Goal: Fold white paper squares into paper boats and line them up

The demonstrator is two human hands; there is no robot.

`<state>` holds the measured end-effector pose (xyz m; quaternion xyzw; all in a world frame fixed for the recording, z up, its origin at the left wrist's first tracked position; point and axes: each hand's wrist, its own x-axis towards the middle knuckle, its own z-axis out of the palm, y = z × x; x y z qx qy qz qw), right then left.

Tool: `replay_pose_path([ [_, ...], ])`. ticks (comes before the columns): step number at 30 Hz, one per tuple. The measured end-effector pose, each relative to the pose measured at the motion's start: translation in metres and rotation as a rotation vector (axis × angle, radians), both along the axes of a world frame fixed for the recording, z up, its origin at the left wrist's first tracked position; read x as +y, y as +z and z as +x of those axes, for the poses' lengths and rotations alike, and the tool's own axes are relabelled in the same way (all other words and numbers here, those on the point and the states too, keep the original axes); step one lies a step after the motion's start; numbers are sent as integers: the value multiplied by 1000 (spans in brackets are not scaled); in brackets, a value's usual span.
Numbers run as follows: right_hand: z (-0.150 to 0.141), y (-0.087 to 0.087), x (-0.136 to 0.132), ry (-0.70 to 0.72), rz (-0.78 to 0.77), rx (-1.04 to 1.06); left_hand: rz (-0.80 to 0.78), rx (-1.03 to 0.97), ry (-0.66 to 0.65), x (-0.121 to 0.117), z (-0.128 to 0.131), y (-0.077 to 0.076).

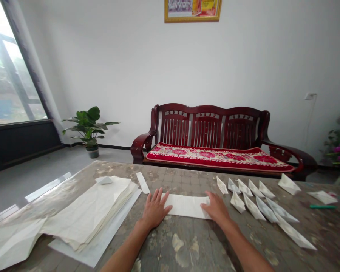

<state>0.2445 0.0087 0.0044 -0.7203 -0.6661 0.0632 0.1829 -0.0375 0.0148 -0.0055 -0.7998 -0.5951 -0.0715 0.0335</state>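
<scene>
As the open left hand (155, 209) and right hand (215, 207) rest flat on a paper strip (185, 206), neither grips it. Folded paper boats (237, 201) lie nearby

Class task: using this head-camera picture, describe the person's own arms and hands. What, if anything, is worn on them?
The left forearm and right forearm are bare, with no sleeve in view. The left grip and right grip are bare hands: no gloves, rings, watch or bracelet show.
</scene>
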Motion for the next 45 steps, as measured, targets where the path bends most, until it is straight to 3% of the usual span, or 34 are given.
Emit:
replay_pose_path([
  [4, 5, 9, -7, 22, 48, 50, -21, -50, -13, 9, 3, 3],
  [7, 5, 16, -24, 115, 222, -47, 97, -84, -18, 8, 8, 8],
  [10, -1, 21, -46, 209, 408, -72, 219, -125, -151, -1, 17, 15],
  [13, -12, 27, -70, 340, 511, -105, 215, -193, -302, -13, 29, 20],
  [18, -32, 42, -102, 601, 436, -48, 165, -396, -460, -19, 40, 16],
  [21, -27, 50, -99, 677, 274, 160, 154, -553, -488, -18, 37, 12],
  [24, -8, 45, -76, 417, 207, 356, 147, -708, -451, -24, 29, 11],
  [26, 6, 33, -58, 355, 225, 267, 127, -794, -415, -30, 24, 12],
  [32, 14, -1, -34, 573, 245, 50, 34, -944, -271, -34, 18, 12],
  [38, 0, -2, -41, 666, 235, 30, 20, -1063, -185, -24, 16, 9],
  [45, -10, 1, -45, 619, 70, 90, 51, -1300, -27, -17, 14, 5],
])
